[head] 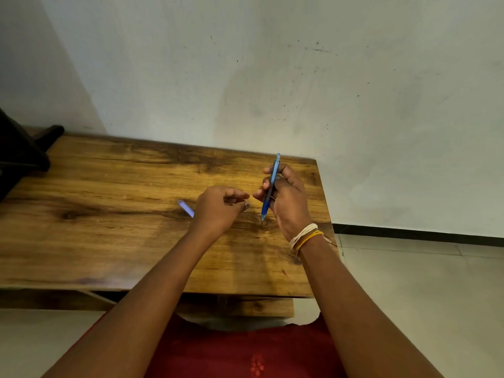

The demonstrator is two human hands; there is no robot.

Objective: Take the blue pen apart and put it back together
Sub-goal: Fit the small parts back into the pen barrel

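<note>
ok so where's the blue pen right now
In the head view the pen is right of centre, held by the right hand above the table, tip pointing down, close beside the left hand.

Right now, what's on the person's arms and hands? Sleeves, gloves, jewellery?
Both forearms are bare: no sleeves, no gloves. The right wrist carries a bundle of thin thread bands, white ones nearest the hand, yellow and orange behind them. The left hand and its wrist show nothing worn. No rings are visible.

Blue pen [270, 186]; brown streaked-grain wood table [109, 227]; white & yellow wrist threads [304, 237]; red cloth [231, 353].
</note>
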